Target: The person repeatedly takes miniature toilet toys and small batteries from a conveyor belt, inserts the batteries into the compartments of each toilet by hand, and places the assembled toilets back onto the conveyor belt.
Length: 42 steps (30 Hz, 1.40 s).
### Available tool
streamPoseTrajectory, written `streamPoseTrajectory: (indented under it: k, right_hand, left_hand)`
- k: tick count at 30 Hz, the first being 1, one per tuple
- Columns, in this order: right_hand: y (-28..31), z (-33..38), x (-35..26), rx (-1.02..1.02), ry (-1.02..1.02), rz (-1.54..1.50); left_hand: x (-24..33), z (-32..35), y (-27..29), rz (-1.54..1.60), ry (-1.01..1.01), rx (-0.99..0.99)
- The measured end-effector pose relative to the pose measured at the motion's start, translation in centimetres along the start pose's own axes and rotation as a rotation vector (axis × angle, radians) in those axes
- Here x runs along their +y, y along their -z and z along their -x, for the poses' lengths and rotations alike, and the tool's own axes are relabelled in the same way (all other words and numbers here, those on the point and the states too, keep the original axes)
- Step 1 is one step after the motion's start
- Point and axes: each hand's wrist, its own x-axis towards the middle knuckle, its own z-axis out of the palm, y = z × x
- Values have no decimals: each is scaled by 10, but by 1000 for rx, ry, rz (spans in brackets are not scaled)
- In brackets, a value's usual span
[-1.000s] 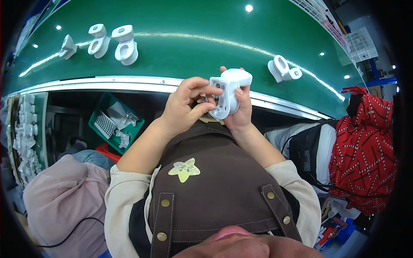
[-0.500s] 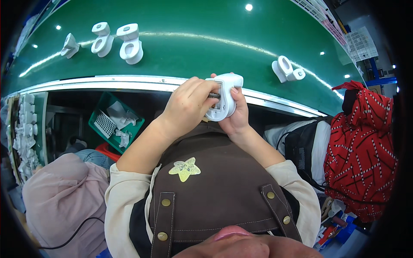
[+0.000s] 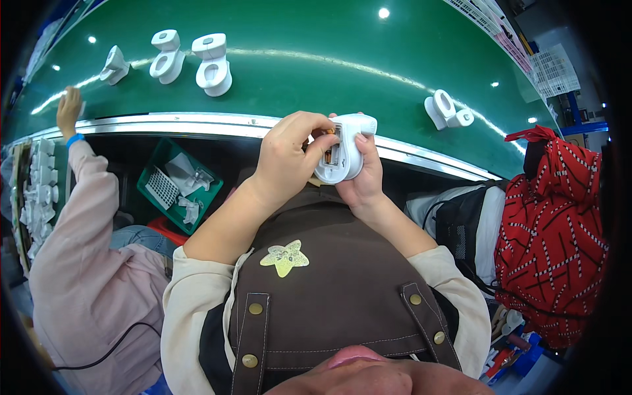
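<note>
In my right hand (image 3: 366, 172) is a white toy toilet (image 3: 353, 155), tilted so that its open battery compartment shows. My right thumb lies on its side, and the other fingers go behind it. My left hand (image 3: 284, 155) is closed at the compartment, thumb and forefinger pinched on a copper-and-black battery (image 3: 329, 131), partly hidden by the fingers. Another coppery battery (image 3: 328, 158) shows lower in the compartment. Both hands are just over the near metal edge of the green conveyor belt (image 3: 296, 79).
Three white toy toilets (image 3: 212, 69) stand at the belt's far left, and another toy toilet (image 3: 440, 108) at its right. A green crate (image 3: 172, 214) with white parts sits below the edge. At left, a co-worker's hand (image 3: 69, 108) reaches to the belt. A red patterned cloth (image 3: 553, 237) hangs at right.
The toy toilets on the belt have shifted slightly right. The co-worker's arm has come up to the belt at left. My left fingers have shifted a little at the compartment, showing more copper colour.
</note>
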Motion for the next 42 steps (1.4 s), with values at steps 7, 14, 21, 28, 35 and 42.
streamPoseTrajectory:
  k: [7, 14, 21, 28, 35, 42]
  right_hand:
    - [19, 1, -2, 159, -156, -18]
    - [7, 4, -17, 161, -80, 121]
    - [6, 16, -21, 146, -150, 197]
    - [-14, 34, -25, 259, -190, 340]
    - [-84, 32, 18, 70, -312, 281]
    - [-108, -2, -66, -147, -331, -51]
  left_hand:
    - [-18, 0, -16, 201, 86, 84]
    - [-28, 10, -23, 299, 62, 133]
    - [-37, 36, -29, 91, -202, 271]
    - [-27, 66, -3, -139, -431, 262]
    - [-32, 84, 25, -28, -409, 233]
    - [-50, 99, 53, 208, -656, 66]
